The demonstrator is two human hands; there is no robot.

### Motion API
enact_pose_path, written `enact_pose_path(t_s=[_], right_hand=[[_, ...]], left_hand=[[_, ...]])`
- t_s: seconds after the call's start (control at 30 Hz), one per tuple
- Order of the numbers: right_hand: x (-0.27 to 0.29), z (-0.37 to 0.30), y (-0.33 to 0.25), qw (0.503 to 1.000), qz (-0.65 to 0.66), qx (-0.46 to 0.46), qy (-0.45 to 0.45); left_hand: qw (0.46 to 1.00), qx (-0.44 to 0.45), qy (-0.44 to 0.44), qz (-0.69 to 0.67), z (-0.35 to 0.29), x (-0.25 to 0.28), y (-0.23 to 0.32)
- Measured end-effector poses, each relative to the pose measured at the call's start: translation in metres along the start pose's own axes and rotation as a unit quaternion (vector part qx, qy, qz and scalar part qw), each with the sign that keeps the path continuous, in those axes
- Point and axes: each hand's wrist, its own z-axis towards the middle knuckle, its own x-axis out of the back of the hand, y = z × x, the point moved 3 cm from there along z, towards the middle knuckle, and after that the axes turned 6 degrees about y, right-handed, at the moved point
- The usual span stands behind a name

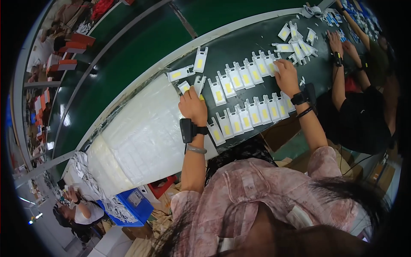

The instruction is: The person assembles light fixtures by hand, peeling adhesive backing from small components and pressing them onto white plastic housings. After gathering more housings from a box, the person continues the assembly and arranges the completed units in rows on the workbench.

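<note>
Over the left end of the dark bench, my left hand [193,105] is closed, its fingers curled on a white plastic piece [199,84] with a yellow patch. The hand covers part of it. Another such piece [183,87] lies against its fingertips. My right hand [287,77] bends its fingers around the edge of the last white plastic piece [271,67] in the upper row. Several more pieces [235,79] stand side by side in that row, slightly overlapping. A second slanting row [245,118] lies nearer to me, its right end by my right wrist.
Loose white pieces [296,47] are heaped at the far right of the bench. Clear plastic sheeting [141,132] covers the bench on the left. A blue bin [136,204] of white parts stands at lower left. Co-workers' hands [336,43] work at the right; another person [83,210] sits lower left.
</note>
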Motion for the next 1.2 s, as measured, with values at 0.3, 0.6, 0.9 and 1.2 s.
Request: enact_pose_path(t_s=[0.3,0.6,0.9,1.2], right_hand=[[-0.018,0.016,-0.139,0.905,0.374,-0.117,-0.162],[-0.044,-0.002,-0.197,0.771,0.437,-0.159,-0.434],[-0.05,-0.026,-0.22,0.852,0.381,-0.193,-0.304],[-0.054,-0.034,-0.253,0.948,0.224,-0.111,-0.198]], left_hand=[[0.857,0.283,-0.032,-0.429,-0.027,0.001,-0.03],[0.748,0.167,-0.247,-0.593,-0.01,0.018,-0.042],[0.903,-0.186,-0.205,-0.328,-0.001,0.017,-0.058],[0.913,-0.172,-0.209,-0.307,0.011,0.021,-0.048]])
